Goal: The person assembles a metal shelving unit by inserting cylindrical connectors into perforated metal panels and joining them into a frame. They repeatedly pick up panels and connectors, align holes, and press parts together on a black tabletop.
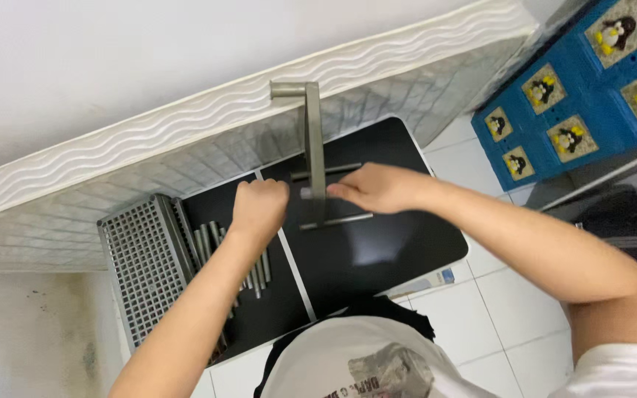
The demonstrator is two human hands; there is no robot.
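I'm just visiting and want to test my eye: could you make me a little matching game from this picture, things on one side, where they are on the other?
Things:
1. upright metal post
2. perforated metal grid
3. loose metal rods
4. blue mats

Places:
A. far left on the black table
B. between the two hands
C. on the floor, right
D. beside the grid

Pairs: 1-B, 2-A, 3-D, 4-C

Standing upright mid-table, a tall metal post (313,147) with crossbars, blocking passage between the left hand (258,206) and the right hand (377,188), both closing in on it from either side. Crowding the left end of the black table (377,258): loose metal rods (259,269) and a perforated grey basket (141,265). Lying open, the table's bare near-right part. Hemming in the far edge, a white mattress (223,110); flanking the right, a blue mat (576,88).
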